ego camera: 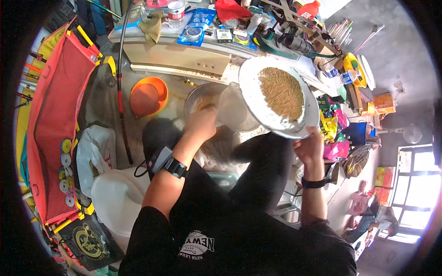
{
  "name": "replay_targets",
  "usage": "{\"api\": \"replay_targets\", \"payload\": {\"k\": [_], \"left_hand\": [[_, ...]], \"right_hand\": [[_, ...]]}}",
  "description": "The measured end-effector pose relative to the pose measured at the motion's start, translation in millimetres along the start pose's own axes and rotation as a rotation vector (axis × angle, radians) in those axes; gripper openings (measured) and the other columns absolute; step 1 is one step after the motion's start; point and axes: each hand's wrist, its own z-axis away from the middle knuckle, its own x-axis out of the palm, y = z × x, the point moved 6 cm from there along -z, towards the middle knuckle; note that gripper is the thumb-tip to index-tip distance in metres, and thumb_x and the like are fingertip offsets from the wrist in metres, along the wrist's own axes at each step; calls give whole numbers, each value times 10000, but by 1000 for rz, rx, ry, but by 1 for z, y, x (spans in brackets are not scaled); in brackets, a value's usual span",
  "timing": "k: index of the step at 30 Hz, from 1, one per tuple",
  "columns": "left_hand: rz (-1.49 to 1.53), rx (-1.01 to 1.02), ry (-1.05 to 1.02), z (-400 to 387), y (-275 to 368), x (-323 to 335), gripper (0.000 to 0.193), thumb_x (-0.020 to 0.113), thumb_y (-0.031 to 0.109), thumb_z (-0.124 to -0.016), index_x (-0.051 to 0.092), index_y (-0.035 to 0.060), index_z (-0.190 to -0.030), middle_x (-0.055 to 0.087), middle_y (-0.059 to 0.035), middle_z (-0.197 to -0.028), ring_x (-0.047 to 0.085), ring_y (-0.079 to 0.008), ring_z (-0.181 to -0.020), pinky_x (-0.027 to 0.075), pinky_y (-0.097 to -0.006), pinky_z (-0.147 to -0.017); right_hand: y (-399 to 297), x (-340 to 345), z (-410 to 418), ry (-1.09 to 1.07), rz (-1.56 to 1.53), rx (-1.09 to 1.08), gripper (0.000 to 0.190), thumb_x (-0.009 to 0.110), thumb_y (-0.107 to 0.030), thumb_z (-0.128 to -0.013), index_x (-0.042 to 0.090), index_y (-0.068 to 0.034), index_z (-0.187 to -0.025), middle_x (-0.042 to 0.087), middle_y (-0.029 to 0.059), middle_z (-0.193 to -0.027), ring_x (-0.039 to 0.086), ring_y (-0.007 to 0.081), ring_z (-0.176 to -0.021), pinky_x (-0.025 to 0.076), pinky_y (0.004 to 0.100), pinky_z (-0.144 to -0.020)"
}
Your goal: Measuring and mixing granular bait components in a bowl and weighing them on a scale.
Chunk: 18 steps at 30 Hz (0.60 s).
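Observation:
My right hand [309, 146] grips the lower right rim of a white enamel basin [250, 81]. The basin is tilted, and a mound of small brown grains or pellets [281, 93] lies inside it. My left hand [202, 124] is closed at the left side of a translucent plastic jug [234, 108]; the handle itself is hidden by my fingers. The basin's left edge overlaps the jug in view, and I cannot tell whether they touch. Behind my left hand, a round metal bowl [190, 96] holds more tan grains [205, 102].
An orange plastic bowl [149, 81] stands on the floor at left, beside a black-and-red rod [119, 100]. A red tackle bag [57, 120] and white bucket [110, 193] are further left. A cluttered table [162, 39] stands ahead. Another person [383, 219] is far right.

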Motion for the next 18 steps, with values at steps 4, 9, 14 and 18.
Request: {"api": "replay_targets", "payload": {"k": [4,9,14,18], "left_hand": [[-43,12,23,3,2,3,179,623,92,-713,600,43,-884,662,-165,-828,650,-338,-797,504,-443,-690],[-105,-20,-37,3,3,3,172,637,128,-725,613,47,-875,665,-161,-820,655,-328,-794,514,-432,-696],[-56,8,-30,5,3,-1,139,602,68,-673,595,13,-801,646,-200,-803,645,-355,-806,497,-473,-690],[-49,30,-37,10,4,-1,161,606,68,-677,589,12,-828,646,-202,-802,644,-356,-813,501,-471,-699]], "right_hand": [[31,-21,-9,-44,183,-209,379,468,-67,-766,478,26,-1133,614,175,-940,622,275,-740,521,345,-509],[27,-29,-16,-77,28,-269,348,448,-28,-768,483,46,-1107,599,178,-970,615,311,-814,515,392,-558],[36,-31,-21,-161,-7,-281,402,472,-29,-800,437,-8,-1199,560,146,-1081,602,307,-877,521,405,-595],[37,-29,-18,-245,-14,-277,400,463,-21,-806,427,-1,-1203,555,156,-1089,610,315,-875,529,432,-604]]}}
